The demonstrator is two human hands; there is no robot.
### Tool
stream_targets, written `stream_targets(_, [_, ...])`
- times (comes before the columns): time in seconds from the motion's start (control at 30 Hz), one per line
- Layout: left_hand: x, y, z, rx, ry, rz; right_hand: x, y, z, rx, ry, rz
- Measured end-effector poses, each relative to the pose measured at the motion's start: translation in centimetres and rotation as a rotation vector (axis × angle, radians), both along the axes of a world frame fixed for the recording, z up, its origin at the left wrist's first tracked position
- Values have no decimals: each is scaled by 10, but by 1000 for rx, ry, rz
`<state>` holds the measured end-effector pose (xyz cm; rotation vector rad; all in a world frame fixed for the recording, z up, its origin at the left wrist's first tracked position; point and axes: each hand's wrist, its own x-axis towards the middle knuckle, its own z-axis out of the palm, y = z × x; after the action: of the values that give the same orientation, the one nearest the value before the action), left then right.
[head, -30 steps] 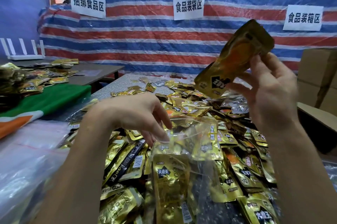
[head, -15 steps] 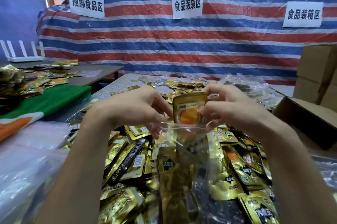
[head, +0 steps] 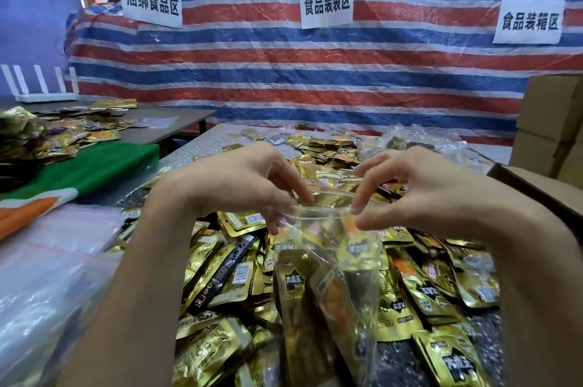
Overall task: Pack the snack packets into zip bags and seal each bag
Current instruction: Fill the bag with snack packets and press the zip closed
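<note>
A clear zip bag (head: 328, 248) hangs upright over the table, its mouth wide apart. My left hand (head: 239, 181) pinches the left side of the bag's top edge. My right hand (head: 419, 188) pinches the right side. Inside the bag lie gold snack packets (head: 303, 292), one showing orange. Beneath and around the bag spreads a heap of loose gold snack packets (head: 422, 289) covering the grey table (head: 217, 140).
A stack of clear empty zip bags (head: 47, 266) lies at the left. Brown cardboard boxes (head: 555, 125) stand at the right. A second table (head: 170, 121) with more packets sits at the left, beside a green cloth (head: 88, 169). A striped tarp with paper signs forms the back wall.
My right hand brought a gold packet down from the air and dropped it into the bag. It now pinches the bag's rim, and the packet sits inside.
</note>
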<state>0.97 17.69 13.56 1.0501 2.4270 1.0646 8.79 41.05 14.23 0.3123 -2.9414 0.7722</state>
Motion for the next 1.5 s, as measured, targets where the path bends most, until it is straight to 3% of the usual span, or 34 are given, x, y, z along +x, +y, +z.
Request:
stream_targets(0.13, [0, -1, -1, 52, 14, -52, -1, 5, -1, -165, -103, 101])
stream_targets(0.23, [0, -4, 1, 197, -41, -98, 5, 16, 6, -373, 6, 170])
stream_targets(0.33, [2, -8, 4, 317, -143, -149, 8, 20, 9, -451, 166, 163])
stream_targets(0.47, [3, -14, 7, 149, -119, -291, 3, 20, 5, -389, 189, 69])
stream_targets(0.73, [-5, -8, 0, 205, -36, 38, 18, 36, 8, -318, -115, 92])
stream_targets(0.87, [-7, -10, 1, 232, 41, 32, 20, 43, 10, -361, 84, 29])
stream_targets(1.07, [-9, -18, 1, 258, -10, -10, 25, 43, 12, -426, 274, 84])
stream_targets(1.23, [-11, -19, 0, 276, 50, -10, 21, 48, 10, -416, 159, 100])
stream_targets(1.4, [-11, -7, -5, 74, 18, -38, 18, 47, 9, -416, 115, 94])
stream_targets(1.5, [-10, -2, -5, 93, 16, -38, 18, 47, 9, -408, 112, 60])
